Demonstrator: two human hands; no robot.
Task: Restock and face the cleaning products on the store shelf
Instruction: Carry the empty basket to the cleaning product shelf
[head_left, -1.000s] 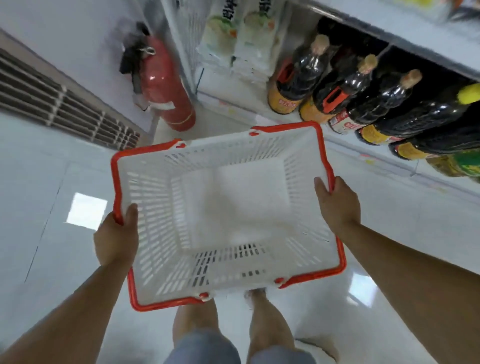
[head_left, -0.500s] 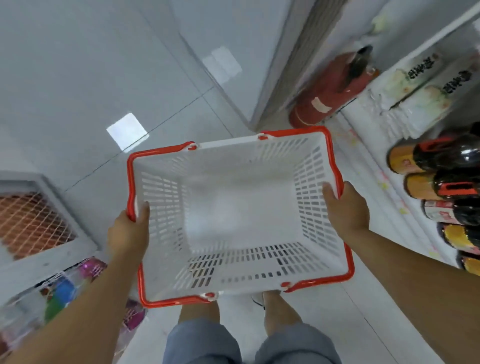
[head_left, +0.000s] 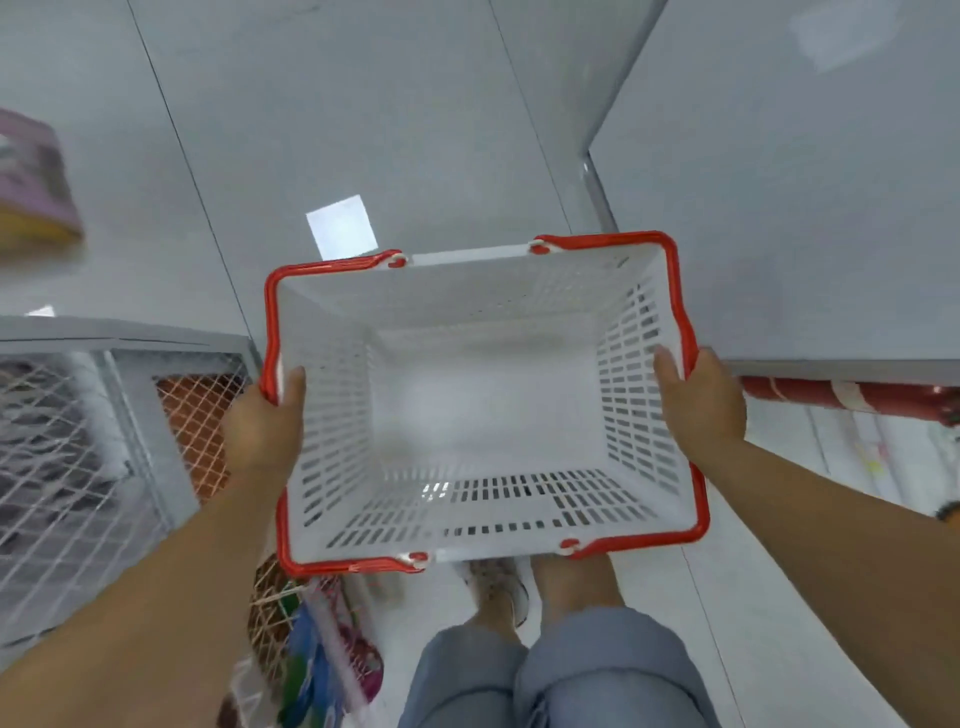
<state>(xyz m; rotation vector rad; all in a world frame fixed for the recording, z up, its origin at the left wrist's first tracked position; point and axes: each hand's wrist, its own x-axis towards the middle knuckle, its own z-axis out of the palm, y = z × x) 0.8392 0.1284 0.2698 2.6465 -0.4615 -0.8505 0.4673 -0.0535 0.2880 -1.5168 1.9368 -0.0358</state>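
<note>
A red fire extinguisher (head_left: 831, 396) shows at the right edge of the frame. A white wire-mesh rack (head_left: 78, 467) fills the left, with colourful packets (head_left: 311, 675) at lower left and grey floor tiles (head_left: 415, 130) above.

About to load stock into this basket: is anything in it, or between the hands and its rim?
Nothing visible: the basket is empty, and the left hand and right hand grip its side rims directly.

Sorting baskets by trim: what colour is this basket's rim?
Red, on a white slotted basket; the head view shows the rim clearly.
</note>
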